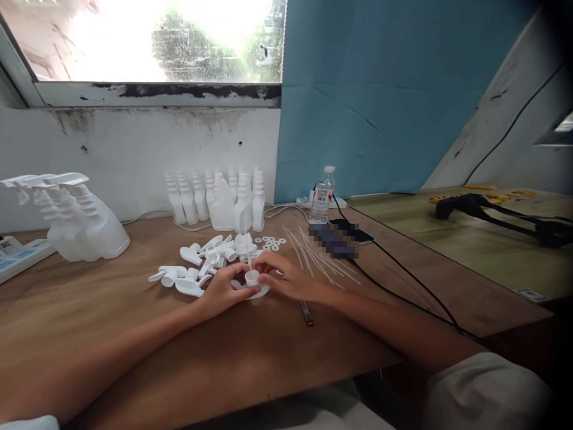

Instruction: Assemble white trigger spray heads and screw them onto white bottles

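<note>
The left hand (225,291) clasps a white plastic sprayer part (252,276), round collar facing up, above the brown worktop (179,364); the right hand (285,279) pinches its right side, fingertips beside a thin, translucent, near-upright tube (249,258).

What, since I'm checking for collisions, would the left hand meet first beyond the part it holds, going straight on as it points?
Probably the right hand: its fingers lie just across the white part from the left hand, though depth is hard to judge.
</note>
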`<state>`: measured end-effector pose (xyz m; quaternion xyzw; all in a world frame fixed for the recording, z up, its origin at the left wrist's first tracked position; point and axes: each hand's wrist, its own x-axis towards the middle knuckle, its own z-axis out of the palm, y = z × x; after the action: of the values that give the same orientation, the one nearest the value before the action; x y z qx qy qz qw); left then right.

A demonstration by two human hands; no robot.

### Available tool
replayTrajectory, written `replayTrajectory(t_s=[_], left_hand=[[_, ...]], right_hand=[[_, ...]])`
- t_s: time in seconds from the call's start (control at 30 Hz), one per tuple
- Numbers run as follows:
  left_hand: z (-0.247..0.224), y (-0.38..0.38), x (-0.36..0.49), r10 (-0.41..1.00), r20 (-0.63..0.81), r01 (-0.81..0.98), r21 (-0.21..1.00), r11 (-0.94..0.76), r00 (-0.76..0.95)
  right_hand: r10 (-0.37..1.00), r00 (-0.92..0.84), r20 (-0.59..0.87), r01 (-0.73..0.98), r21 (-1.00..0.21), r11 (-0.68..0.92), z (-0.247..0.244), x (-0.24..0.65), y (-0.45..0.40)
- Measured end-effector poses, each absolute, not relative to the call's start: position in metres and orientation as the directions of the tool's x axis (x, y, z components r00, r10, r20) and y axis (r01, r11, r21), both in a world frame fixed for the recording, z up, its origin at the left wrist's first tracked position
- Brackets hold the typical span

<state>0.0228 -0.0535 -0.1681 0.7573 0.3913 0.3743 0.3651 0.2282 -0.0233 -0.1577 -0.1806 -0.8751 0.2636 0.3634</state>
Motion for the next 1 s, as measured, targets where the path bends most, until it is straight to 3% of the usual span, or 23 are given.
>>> replayTrajectory(t_s=[0.1,0.17,0.27,0.37,0.47,0.57,0.63,0.7,0.83,1.0], left_hand=[[-0.135,-0.051,0.026,0.899,0.237,0.193,0.927,-0.323,0.368],[-0.107,-0.046,0.029,0.913,0.202,0.207,0.935,-0.287,0.355],[-0.069,-0.036,0.037,0.891,0.26,0.194,0.917,-0.348,0.372],[-0.041,-0.021,0.043,0.849,0.273,0.132,0.921,-0.367,0.452],[-0.024,0.004,0.039,0.845,0.341,-0.002,0.928,-0.374,0.411],[-0.02,0.047,0.019,0.844,0.515,-0.066,0.857,-0.511,0.147],[-0.027,0.083,-0.001,0.785,0.603,0.098,0.797,-0.595,-0.141],[-0.038,0.117,-0.019,0.713,0.633,0.341,0.77,-0.539,-0.3],[-0.068,0.162,-0.041,0.814,0.524,0.495,0.792,-0.358,-0.249],[-0.093,0.171,-0.047,0.88,0.449,0.506,0.801,-0.319,-0.156]], right_hand=[[0.362,-0.625,0.692,0.138,-0.358,0.923,-0.138,0.243,-0.022],[0.208,-0.687,0.696,0.228,-0.066,0.971,-0.119,0.25,-0.018],[0.054,-0.783,0.62,0.33,0.339,0.881,-0.09,0.252,-0.008],[-0.021,-0.723,0.69,0.407,0.451,0.794,-0.064,0.248,0.004],[-0.072,-0.647,0.759,0.449,0.455,0.769,-0.043,0.247,0.01],[-0.125,-0.431,0.894,0.48,0.344,0.807,-0.026,0.249,0.007],[-0.093,-0.18,0.979,0.458,0.167,0.873,-0.017,0.252,0.005],[0.013,0.025,1.0,0.352,-0.021,0.936,-0.01,0.255,0.004],[0.196,0.129,0.972,0.11,-0.211,0.971,-0.002,0.261,0.007],[0.237,0.112,0.965,0.109,-0.249,0.962,-0.002,0.263,0.014]])
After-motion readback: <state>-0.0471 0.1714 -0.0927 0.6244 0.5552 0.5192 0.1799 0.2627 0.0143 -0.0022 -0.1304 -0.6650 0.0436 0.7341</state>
